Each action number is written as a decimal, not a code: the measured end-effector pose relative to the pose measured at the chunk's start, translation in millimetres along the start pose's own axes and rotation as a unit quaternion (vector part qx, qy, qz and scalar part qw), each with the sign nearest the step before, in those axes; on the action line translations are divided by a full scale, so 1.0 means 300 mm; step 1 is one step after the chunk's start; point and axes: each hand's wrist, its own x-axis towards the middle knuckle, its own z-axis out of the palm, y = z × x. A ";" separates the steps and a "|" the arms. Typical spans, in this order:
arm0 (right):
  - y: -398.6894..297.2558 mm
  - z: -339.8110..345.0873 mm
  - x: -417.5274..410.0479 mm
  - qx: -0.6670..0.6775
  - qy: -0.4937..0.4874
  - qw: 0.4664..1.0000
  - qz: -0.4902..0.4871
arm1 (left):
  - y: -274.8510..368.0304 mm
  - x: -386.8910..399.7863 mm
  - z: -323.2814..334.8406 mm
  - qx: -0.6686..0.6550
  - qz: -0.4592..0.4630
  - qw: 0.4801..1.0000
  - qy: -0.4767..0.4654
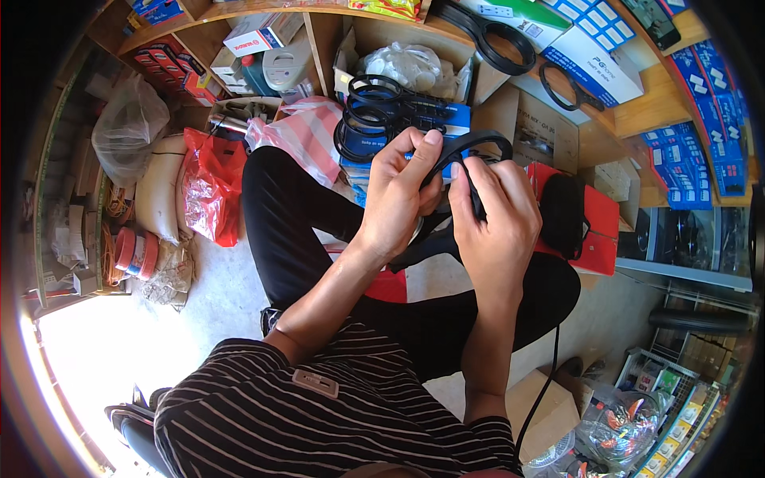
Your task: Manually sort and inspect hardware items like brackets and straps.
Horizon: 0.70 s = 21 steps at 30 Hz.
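In front of my knees, both hands hold a black ring-shaped plastic part (pixel 478 140). My left hand (pixel 391 194) grips its left side, with the thumb pointing up along it. On the right, my right hand (pixel 502 206) pinches the part between thumb and fingers near its lower inner edge. My fingers hide much of the part. Just beyond my left hand, several black rings with handles (pixel 373 89) lie piled on blue printed boxes (pixel 451 116). A larger black ring with a handle (pixel 508 51) and a smaller one (pixel 559 89) rest on the wooden shelf.
A red box (pixel 600 221) with a black pouch (pixel 562 215) on it stands at right. Pink-striped (pixel 305 134) and red plastic bags (pixel 209 191) are on the left. An open carton (pixel 346 57) sits ahead. A black cable (pixel 541 394) hangs at lower right.
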 end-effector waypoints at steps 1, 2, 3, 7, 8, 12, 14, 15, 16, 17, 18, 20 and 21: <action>-0.004 -0.001 0.000 0.012 -0.009 1.000 0.018 | 0.001 0.002 -0.003 0.011 0.003 1.000 0.002; -0.006 0.000 0.002 0.024 -0.018 0.999 0.037 | 0.002 0.004 -0.004 0.011 0.002 1.000 0.001; -0.005 0.001 0.003 0.024 -0.017 0.999 0.037 | 0.004 0.004 -0.005 0.026 0.007 1.000 -0.002; 0.004 0.014 0.013 0.040 -0.002 0.998 0.042 | 0.010 0.012 -0.006 0.063 0.027 0.998 -0.002; 0.006 0.020 0.017 0.049 0.010 0.998 0.039 | 0.014 0.016 -0.002 0.063 0.029 0.998 -0.005; -0.008 -0.012 0.023 0.096 0.028 0.991 0.092 | 0.009 -0.002 0.016 0.081 0.045 0.996 -0.014; 0.002 -0.008 0.025 0.126 0.051 0.983 0.125 | 0.010 -0.006 0.015 0.118 0.063 0.991 0.002; -0.003 -0.009 0.034 0.144 0.057 0.976 0.153 | 0.021 -0.020 0.014 0.136 0.073 0.988 0.011; 0.007 -0.023 0.034 0.196 0.040 0.962 0.187 | 0.012 -0.025 0.010 0.125 0.076 0.989 0.005; 0.020 -0.034 0.036 0.206 0.028 0.960 0.190 | 0.009 -0.019 0.009 0.114 0.079 0.990 0.000; 0.014 -0.060 0.031 0.233 0.005 0.949 0.211 | 0.009 -0.029 0.024 0.107 0.072 0.992 -0.002; 0.005 -0.075 0.031 0.269 -0.016 0.935 0.232 | -0.003 -0.019 -0.007 0.123 0.099 0.987 -0.034; -0.006 -0.076 0.026 0.295 -0.022 0.923 0.247 | -0.006 -0.017 -0.014 0.129 0.105 0.985 -0.043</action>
